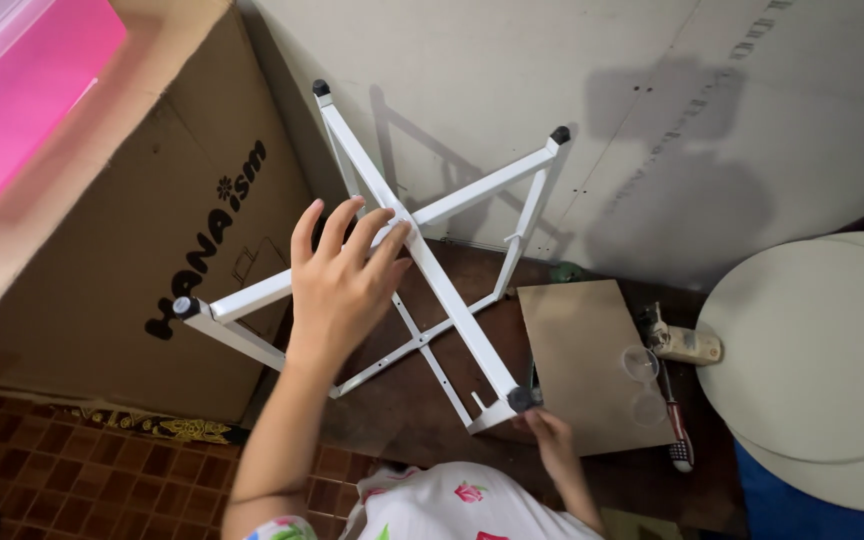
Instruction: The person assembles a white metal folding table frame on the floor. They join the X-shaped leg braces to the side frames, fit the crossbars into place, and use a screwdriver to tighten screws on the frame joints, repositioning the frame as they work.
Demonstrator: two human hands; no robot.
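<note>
Frame (422, 270) mid-picture, legs up, crossbars already joined. Your left hand (342, 280) lies spread over its centre, gripping nothing; right hand (550, 432) pinches the near foot. Round top (812, 360) at right, unattached.

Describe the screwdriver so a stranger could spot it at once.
Start at the big round white tabletop on the right. Just left of its edge, beside the brown board, lies the screwdriver, pointing away. Unlike the pale power strip above it, it is slim, with a red-and-black handle.
</note>
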